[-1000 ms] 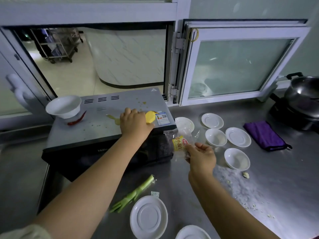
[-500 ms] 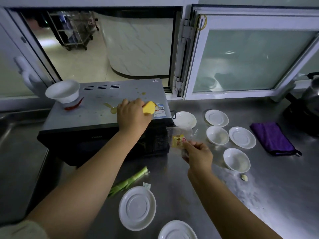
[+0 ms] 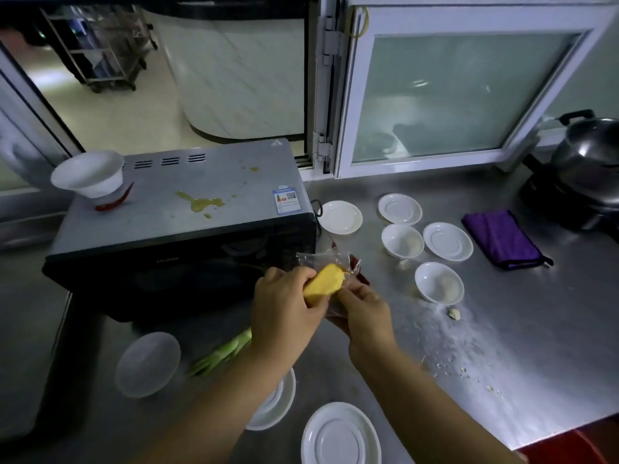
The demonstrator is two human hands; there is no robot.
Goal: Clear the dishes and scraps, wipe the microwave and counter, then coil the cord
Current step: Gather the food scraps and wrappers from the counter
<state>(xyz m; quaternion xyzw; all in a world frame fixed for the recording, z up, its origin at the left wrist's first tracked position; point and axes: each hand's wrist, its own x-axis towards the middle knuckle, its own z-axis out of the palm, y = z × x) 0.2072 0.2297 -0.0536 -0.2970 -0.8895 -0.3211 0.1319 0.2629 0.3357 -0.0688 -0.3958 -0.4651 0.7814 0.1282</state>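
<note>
From the head camera, both hands meet in front of the microwave, just off its lower right corner and above the steel counter. The left hand grips a yellow scrap, a peeled, oblong piece of food whose kind I cannot tell; its fingers curl round the lower end. The scrap's long axis runs from lower left to upper right, its free tip pointing toward the clear plastic bag. The right hand pinches that bag from below and to the right, so the bag lies directly ahead of the scrap's tip, touching or very nearly so. The coming move appears to turn on this alignment: the scrap goes in tip first along its own axis, the left hand pushing while the right holds the bag's mouth open. Whether the mouth is open wide enough is not clear.

On the microwave's top lie a yellow sauce spill, a white bowl at the far left corner, and a red chilli touching the bowl's base. On the counter to the right stand small white saucers and bowls, among them a bowl beside scattered white powder, with a folded purple cloth beyond them. A green onion stalk lies under the left forearm, and more white plates sit near the front edge. Much of the clearing, all wiping and the cord are judged still to do.
</note>
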